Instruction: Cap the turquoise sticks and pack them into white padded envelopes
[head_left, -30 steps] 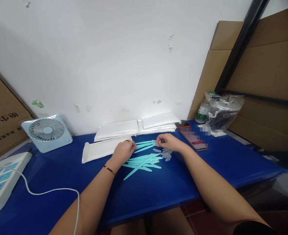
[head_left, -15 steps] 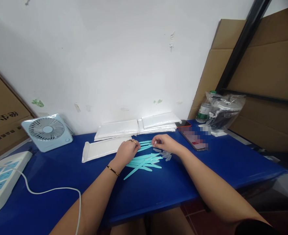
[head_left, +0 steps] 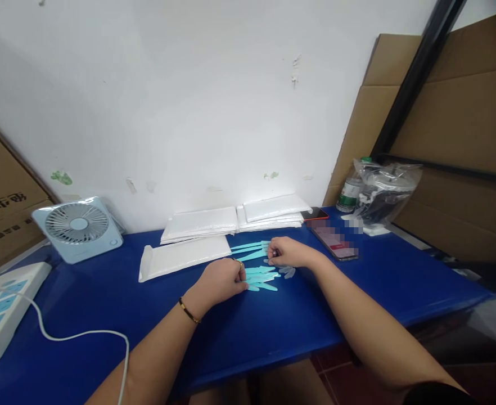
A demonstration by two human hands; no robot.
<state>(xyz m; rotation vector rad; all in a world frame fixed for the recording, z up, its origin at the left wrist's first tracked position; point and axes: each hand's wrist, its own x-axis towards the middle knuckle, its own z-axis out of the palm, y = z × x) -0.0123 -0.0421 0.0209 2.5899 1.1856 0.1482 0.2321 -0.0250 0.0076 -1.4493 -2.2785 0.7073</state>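
My left hand (head_left: 221,281) is closed at the near pile of slim turquoise sticks (head_left: 261,275), thumb and fingers pinching a stick at its left end; the fingers hide part of the pile. Beyond it, a few more turquoise sticks (head_left: 250,247) lie side by side, pointing left to right. At their right ends my right hand (head_left: 289,251) has its fingers pinched together; whatever is between them is hidden. Small clear plastic pieces (head_left: 288,272) lie scattered just under my right hand.
A white padded envelope (head_left: 184,259) lies left of the sticks, with stacked envelopes (head_left: 201,222) behind by the wall. To the right are a phone (head_left: 334,242), a bottle (head_left: 349,194) and a plastic bag (head_left: 389,191). A fan (head_left: 79,228), power strip (head_left: 16,309) and white cable (head_left: 83,333) occupy the left.
My left hand has moved from the far row toward me, onto the near pile. My right hand has shifted slightly right and nearer. The long diagonal stick on the pile no longer shows.
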